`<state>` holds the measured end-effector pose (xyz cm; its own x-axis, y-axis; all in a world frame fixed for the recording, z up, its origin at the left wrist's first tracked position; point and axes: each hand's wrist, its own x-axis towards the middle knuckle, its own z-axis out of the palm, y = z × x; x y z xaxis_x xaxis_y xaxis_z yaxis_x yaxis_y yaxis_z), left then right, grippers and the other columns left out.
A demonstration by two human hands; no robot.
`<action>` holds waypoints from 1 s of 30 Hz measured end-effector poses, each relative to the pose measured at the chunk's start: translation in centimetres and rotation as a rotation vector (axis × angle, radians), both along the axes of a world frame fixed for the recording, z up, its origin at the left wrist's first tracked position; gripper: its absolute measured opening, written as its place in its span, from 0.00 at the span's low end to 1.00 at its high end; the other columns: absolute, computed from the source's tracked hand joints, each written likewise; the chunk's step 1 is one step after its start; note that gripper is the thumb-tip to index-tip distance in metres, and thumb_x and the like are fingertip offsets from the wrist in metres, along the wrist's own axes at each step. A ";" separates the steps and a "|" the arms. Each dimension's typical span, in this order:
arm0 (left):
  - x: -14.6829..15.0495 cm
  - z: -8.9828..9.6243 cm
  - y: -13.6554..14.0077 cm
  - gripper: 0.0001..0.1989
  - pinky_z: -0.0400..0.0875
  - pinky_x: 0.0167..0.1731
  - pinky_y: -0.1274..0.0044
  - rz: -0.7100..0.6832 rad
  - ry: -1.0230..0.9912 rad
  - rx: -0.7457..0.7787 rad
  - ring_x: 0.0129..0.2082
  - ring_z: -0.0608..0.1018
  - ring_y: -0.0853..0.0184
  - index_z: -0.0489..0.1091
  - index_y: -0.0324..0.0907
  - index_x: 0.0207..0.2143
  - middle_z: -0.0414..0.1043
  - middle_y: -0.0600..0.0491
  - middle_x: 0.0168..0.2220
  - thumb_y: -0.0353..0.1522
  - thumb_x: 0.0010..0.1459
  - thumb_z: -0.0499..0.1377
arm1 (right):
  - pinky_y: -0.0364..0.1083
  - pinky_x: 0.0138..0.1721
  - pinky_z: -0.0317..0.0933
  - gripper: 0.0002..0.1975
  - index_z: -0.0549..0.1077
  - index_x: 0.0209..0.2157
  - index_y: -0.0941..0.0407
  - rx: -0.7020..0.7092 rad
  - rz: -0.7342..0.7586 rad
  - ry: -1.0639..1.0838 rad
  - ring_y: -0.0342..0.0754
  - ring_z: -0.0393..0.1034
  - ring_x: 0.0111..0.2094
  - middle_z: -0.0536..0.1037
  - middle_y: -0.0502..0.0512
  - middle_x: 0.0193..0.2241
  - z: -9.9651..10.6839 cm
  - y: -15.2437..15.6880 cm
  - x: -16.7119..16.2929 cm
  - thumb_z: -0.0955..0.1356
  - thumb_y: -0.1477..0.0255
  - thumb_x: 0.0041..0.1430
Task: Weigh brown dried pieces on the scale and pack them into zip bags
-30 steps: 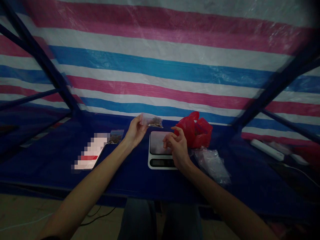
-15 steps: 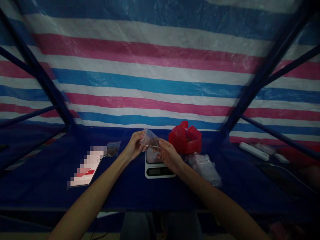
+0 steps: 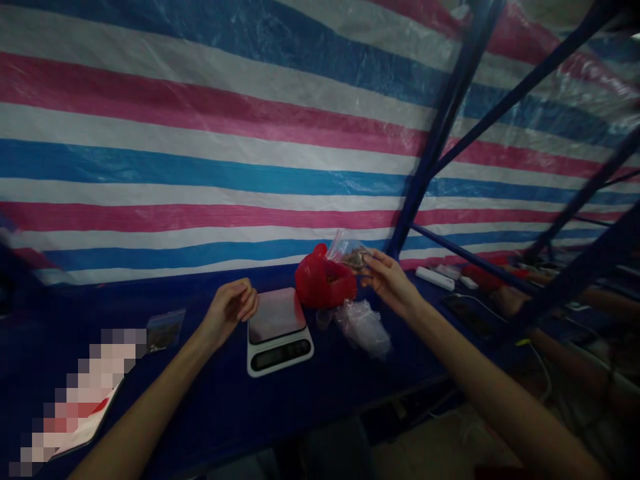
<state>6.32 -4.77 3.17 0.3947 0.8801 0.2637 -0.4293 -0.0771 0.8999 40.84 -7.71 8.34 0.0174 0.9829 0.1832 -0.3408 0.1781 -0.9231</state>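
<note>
My right hand (image 3: 387,277) pinches a small clear zip bag (image 3: 341,245) by its lower end, where brownish bits have gathered. The bag is tilted and hangs above the back right of a red plastic bag (image 3: 313,280), which stands open with brown contents just showing. My left hand (image 3: 234,305) has its fingers curled in, with nothing visible in them, by the left edge of a white kitchen scale (image 3: 277,325). Nothing lies on the scale's shiny plate. Right of the scale are a small clear cup (image 3: 323,320) and a pile of clear plastic bags (image 3: 364,330).
On the left lie a filled zip bag (image 3: 166,330) and a flat pale item (image 3: 83,407), partly blurred out. A white power strip (image 3: 435,278) and cables are at the right. Blue metal posts (image 3: 425,160) frame the blue table, with striped sheeting (image 3: 215,173) behind.
My left hand has let go of the zip bag and drawn away left of the scale. My right hand has carried the bag right, over the red bag. The view has turned right.
</note>
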 end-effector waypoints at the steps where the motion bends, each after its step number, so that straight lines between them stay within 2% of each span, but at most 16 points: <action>1: 0.1 0.0 -0.1 0.18 0.54 0.21 0.77 -0.004 0.003 0.002 0.15 0.61 0.72 0.59 0.42 0.21 0.55 0.59 0.14 0.39 0.62 0.58 | 0.39 0.23 0.70 0.18 0.76 0.39 0.55 0.005 -0.037 -0.072 0.47 0.80 0.31 0.84 0.53 0.36 0.3 0.6 1.4 0.80 0.66 0.49; 4: 0.1 0.0 -0.2 0.17 0.54 0.21 0.77 -0.005 0.011 0.004 0.16 0.61 0.72 0.60 0.42 0.22 0.56 0.59 0.14 0.38 0.62 0.58 | 0.40 0.22 0.70 0.19 0.77 0.40 0.56 0.009 -0.070 -0.326 0.49 0.81 0.31 0.84 0.55 0.36 0.9 2.6 4.4 0.80 0.64 0.49; 7: 0.0 -0.2 -0.1 0.17 0.54 0.21 0.77 -0.002 0.016 -0.010 0.16 0.61 0.72 0.60 0.42 0.22 0.56 0.59 0.15 0.38 0.62 0.58 | 0.40 0.23 0.70 0.19 0.77 0.41 0.58 0.038 -0.009 -0.600 0.49 0.80 0.31 0.84 0.57 0.37 1.5 4.3 5.6 0.78 0.62 0.51; 11: 0.0 -0.9 0.3 0.17 0.54 0.22 0.77 0.002 0.025 -0.021 0.16 0.62 0.72 0.59 0.42 0.22 0.56 0.59 0.15 0.37 0.62 0.58 | 0.39 0.22 0.65 0.18 0.78 0.42 0.59 0.150 0.147 -0.971 0.48 0.79 0.31 0.83 0.57 0.35 3.5 6.4 4.8 0.75 0.62 0.54; 15: 0.0 -1.6 0.8 0.18 0.55 0.22 0.77 0.019 0.037 -0.027 0.16 0.62 0.71 0.60 0.42 0.22 0.55 0.59 0.14 0.38 0.62 0.59 | 0.42 0.32 0.67 0.14 0.80 0.42 0.60 0.371 0.305 -1.285 0.47 0.77 0.33 0.84 0.58 0.36 5.4 8.6 2.4 0.75 0.67 0.55; 17: 0.0 -1.7 0.9 0.17 0.55 0.22 0.77 0.037 0.040 -0.032 0.16 0.62 0.71 0.60 0.42 0.22 0.56 0.59 0.14 0.38 0.62 0.59 | 0.43 0.34 0.67 0.12 0.81 0.40 0.61 0.428 0.341 -1.377 0.47 0.77 0.33 0.84 0.58 0.34 5.8 9.7 1.2 0.75 0.70 0.54; 20: -0.2 -1.6 0.9 0.17 0.55 0.23 0.77 0.066 0.044 -0.043 0.16 0.62 0.71 0.60 0.42 0.22 0.56 0.59 0.14 0.38 0.62 0.59 | 0.43 0.34 0.65 0.07 0.82 0.36 0.62 0.427 0.378 -1.447 0.48 0.77 0.32 0.84 0.58 0.31 6.0 11.0 -0.1 0.74 0.77 0.53; 24: -0.3 -1.4 0.8 0.17 0.55 0.23 0.77 0.074 0.030 -0.044 0.17 0.61 0.71 0.61 0.42 0.23 0.55 0.59 0.14 0.38 0.63 0.58 | 0.42 0.32 0.63 0.12 0.82 0.40 0.62 0.447 0.354 -1.475 0.47 0.76 0.29 0.83 0.55 0.28 6.0 11.3 -0.7 0.71 0.82 0.53; 27: -0.3 -1.5 0.8 0.16 0.55 0.23 0.77 0.070 0.020 -0.044 0.16 0.61 0.72 0.63 0.42 0.23 0.54 0.59 0.14 0.38 0.63 0.58 | 0.42 0.32 0.62 0.10 0.82 0.39 0.62 0.453 0.347 -1.541 0.48 0.76 0.30 0.83 0.55 0.29 5.6 10.8 -1.2 0.73 0.79 0.54; 30: -0.3 -1.5 0.8 0.16 0.55 0.23 0.77 0.059 0.010 -0.048 0.16 0.61 0.72 0.63 0.42 0.23 0.55 0.59 0.14 0.37 0.63 0.58 | 0.42 0.31 0.61 0.11 0.82 0.36 0.61 0.395 0.362 -1.675 0.50 0.76 0.32 0.83 0.57 0.31 4.4 10.4 -2.0 0.77 0.69 0.52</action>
<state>6.06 -4.00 1.66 0.3439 0.9135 0.2174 -0.4161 -0.0593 0.9074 38.87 2.72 12.71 -0.6123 0.7904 -0.0197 0.7748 0.5949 -0.2140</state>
